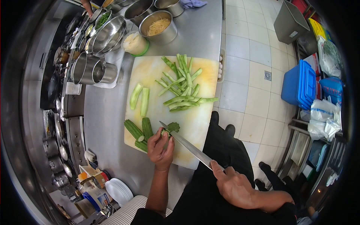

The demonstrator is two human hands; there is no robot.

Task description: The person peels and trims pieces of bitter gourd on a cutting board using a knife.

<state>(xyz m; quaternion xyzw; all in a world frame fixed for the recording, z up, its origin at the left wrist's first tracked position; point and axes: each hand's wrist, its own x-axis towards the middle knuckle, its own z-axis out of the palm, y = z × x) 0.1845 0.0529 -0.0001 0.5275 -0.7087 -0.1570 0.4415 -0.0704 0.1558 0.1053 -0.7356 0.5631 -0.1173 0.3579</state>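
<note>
My right hand (234, 183) is closed round the handle of a long kitchen knife (191, 147). The blade points up and left, its tip end at a green ridged gourd piece. My left hand (161, 147) pinches a short gourd piece (165, 132) against the blade, partly hidden by my fingers. Just beyond the blade lies a dark green peel piece (173, 127). Unpeeled ridged gourd lengths (134, 129) rest left of my left hand. Two pale peeled pieces (145, 102) lie farther up the white cutting board (150, 67), with a pile of cut green strips (183, 80) to their right.
Metal pots (170, 35), bowls (108, 35) and a white tub with a green base (135, 43) stand at the counter's far end. Stacked white plates (119, 190) sit at lower left. A blue bin (299, 84) is across the tiled floor, where another person's legs show.
</note>
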